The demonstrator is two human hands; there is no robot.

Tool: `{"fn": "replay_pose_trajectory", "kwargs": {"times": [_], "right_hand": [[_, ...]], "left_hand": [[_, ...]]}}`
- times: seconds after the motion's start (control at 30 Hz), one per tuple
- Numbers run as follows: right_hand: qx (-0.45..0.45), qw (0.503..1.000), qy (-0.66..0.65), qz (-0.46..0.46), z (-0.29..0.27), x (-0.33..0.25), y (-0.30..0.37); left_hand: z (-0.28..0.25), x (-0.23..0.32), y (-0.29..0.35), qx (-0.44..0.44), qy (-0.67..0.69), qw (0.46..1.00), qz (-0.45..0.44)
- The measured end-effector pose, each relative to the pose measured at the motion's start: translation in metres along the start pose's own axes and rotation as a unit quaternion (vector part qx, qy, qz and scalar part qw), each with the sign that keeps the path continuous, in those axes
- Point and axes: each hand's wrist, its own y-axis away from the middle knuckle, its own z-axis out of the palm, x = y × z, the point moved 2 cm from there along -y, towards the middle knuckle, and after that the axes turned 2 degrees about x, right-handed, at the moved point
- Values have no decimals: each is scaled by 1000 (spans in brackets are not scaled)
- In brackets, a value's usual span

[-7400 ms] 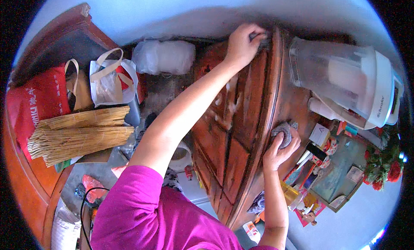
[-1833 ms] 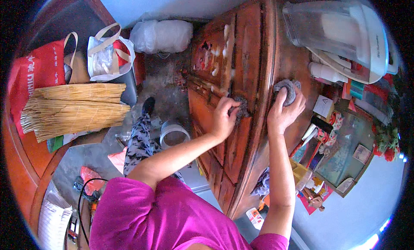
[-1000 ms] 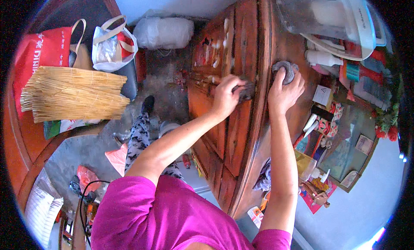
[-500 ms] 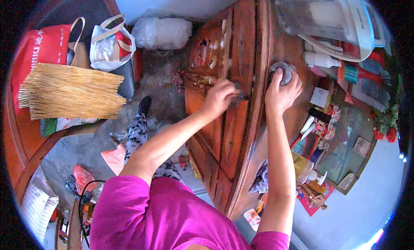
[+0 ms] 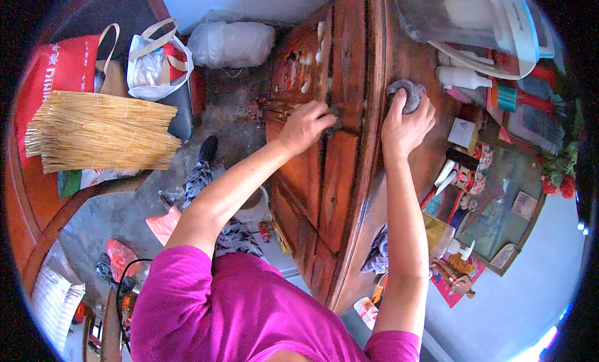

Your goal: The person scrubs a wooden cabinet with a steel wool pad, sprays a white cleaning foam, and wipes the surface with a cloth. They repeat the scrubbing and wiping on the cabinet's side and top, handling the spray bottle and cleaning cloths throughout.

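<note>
A reddish-brown wooden cabinet [image 5: 339,193] with carved front panels stands before me. My left hand [image 5: 304,128] is closed at the cabinet front, on a small dark grey pad [image 5: 334,117] pressed to the wood; its exact kind is hard to make out. On the cabinet top, my right hand [image 5: 407,128] grips a bunched grey cloth [image 5: 405,90] resting on the surface near the edge.
Along the back of the cabinet top are a clear plastic bin [image 5: 462,25], a white bottle [image 5: 465,77], a framed picture [image 5: 502,206] and a crumpled cloth [image 5: 377,253]. At left, a straw bundle [image 5: 103,131] and bags [image 5: 159,65] lie on a chair. A bucket [image 5: 253,206] stands below.
My left hand has slid slightly left and upward along the cabinet front with the dark pad. My right hand stays almost in place on the grey cloth. More of the bucket now shows.
</note>
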Motion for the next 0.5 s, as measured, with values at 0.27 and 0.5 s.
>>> {"fn": "replay_pose_trajectory", "kwargs": {"times": [0.27, 0.5], "right_hand": [[-3, 1000, -5, 1, -3, -1, 2], [0, 1000, 4, -4, -4, -3, 2]], "left_hand": [[-4, 5, 1, -18, 15, 999, 22], [-2, -1, 7, -7, 31, 998, -56]]}}
